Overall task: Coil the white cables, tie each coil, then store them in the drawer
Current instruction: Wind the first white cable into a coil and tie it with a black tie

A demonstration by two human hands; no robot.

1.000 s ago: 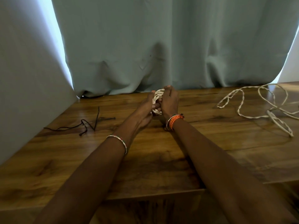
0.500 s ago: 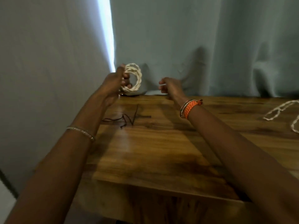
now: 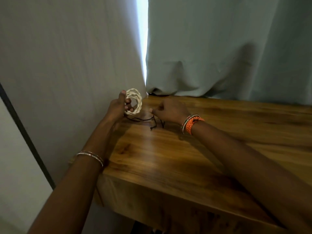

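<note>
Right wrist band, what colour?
Orange woven wristband with small dark flecks, beside thin beaded bangles; head view.

The white cable (image 3: 134, 104) is wound into a small round coil of twisted strands. It stands upright, off the counter (image 3: 168, 159). A thin black tie (image 3: 152, 122) lies beneath.

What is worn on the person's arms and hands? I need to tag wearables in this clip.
Both forearms are bare, with no sleeves or gloves. The left wrist carries a thin silver bangle. The right wrist carries a woven orange band beside a slim beaded bracelet. No rings or watch are visible on the left hand or right hand.
</note>
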